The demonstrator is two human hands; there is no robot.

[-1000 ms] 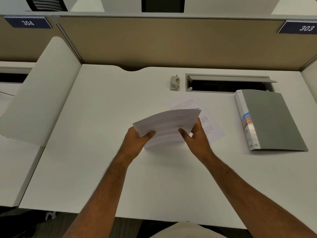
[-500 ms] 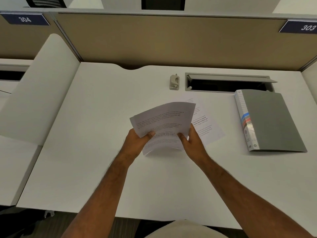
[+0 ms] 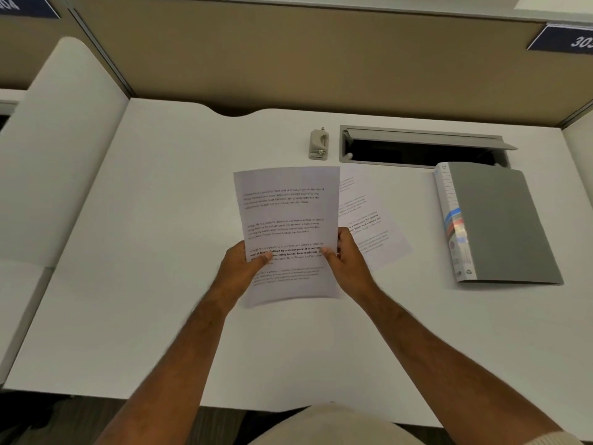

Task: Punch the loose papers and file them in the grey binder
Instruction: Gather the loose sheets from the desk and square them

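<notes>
Now the papers (image 3: pixel 288 226) have turned straight, long side pointing away. Left hand (image 3: pixel 239 271) and right hand (image 3: pixel 348 266) pinch their sides above the bench (image 3: pixel 160 220). Hole punch (image 3: pixel 318 144) sits just beyond; grey binder (image 3: pixel 500 223) lies right.

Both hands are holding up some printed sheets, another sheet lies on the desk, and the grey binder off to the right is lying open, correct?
Not quite: the head view shows the grey binder lying closed. The rest is right.
</notes>
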